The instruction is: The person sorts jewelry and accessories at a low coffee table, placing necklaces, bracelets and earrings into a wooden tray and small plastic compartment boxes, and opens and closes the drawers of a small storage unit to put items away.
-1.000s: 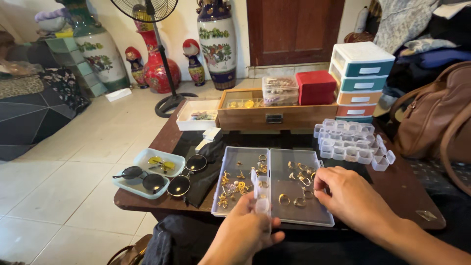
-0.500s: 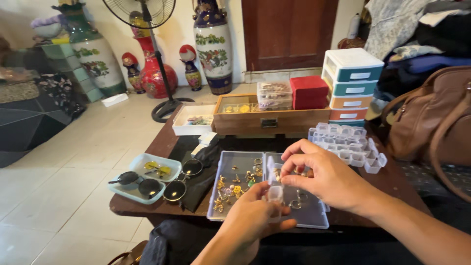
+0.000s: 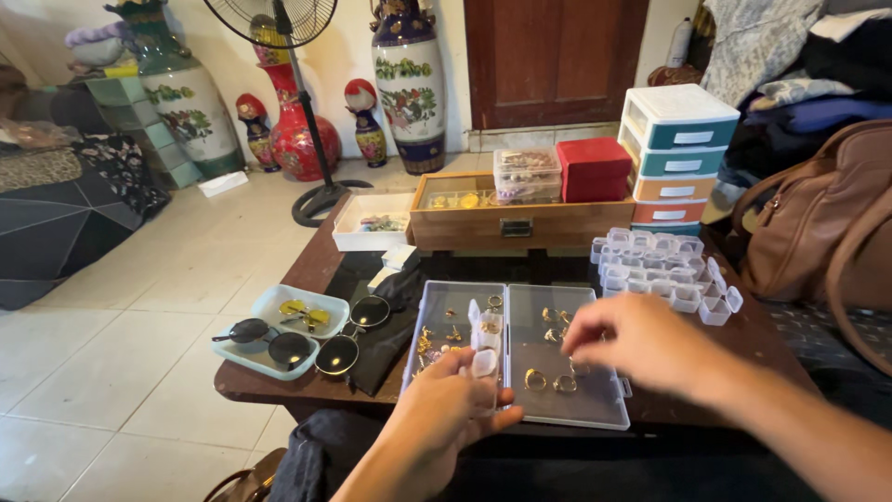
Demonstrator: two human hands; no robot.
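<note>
Left hand is pinching a small clear plastic compartment strip above the open clear plastic tray. Right hand, blurred, grip unclear, is hovering over gold rings. Loose pinch could be tipping the strip, spilling rings onto the counter.

Off to the side: sunglasses on a pale tray, wooden box, red box, small drawer unit, brown bag, standing fan, floor vases.
</note>
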